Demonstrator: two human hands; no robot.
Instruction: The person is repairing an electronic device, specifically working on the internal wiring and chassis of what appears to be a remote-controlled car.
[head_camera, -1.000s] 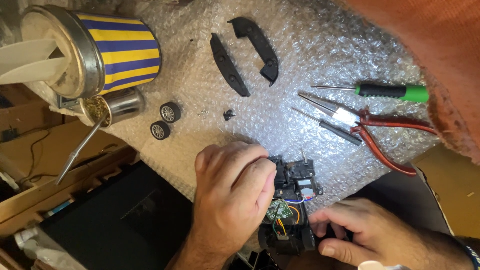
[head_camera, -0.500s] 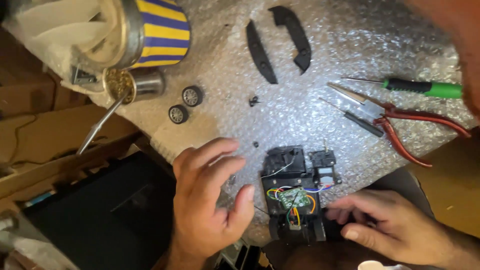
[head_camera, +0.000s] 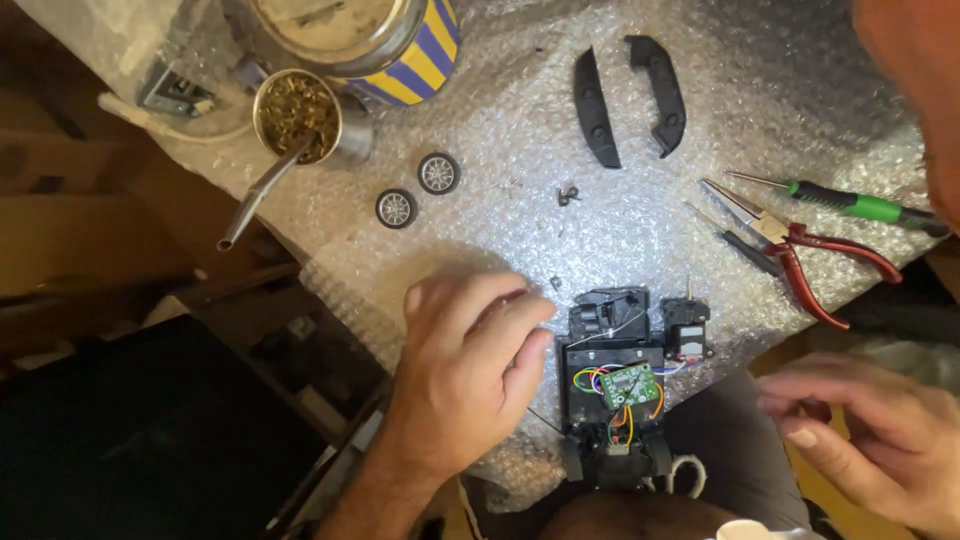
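Toward the upper left of the frame, a small metal cup (head_camera: 297, 116) filled with brass-coloured small parts stands just beside a blue-and-yellow striped tin (head_camera: 352, 38), whose contents cannot be identified, with two small wheels (head_camera: 417, 189) lying below them on the bubble wrap (head_camera: 500, 130). At lower centre, the left hand (head_camera: 462, 375), fingers curled and holding nothing visible, rests against the left side of the opened toy car chassis (head_camera: 612, 395), which lies with its long axis vertical in the frame, green circuit board (head_camera: 629, 384) and coloured wires exposed. At lower right, the right hand (head_camera: 868, 435) hovers loosely open, apart from the chassis, below the red-handled pliers (head_camera: 800, 247) and green-handled screwdriver (head_camera: 850, 205).
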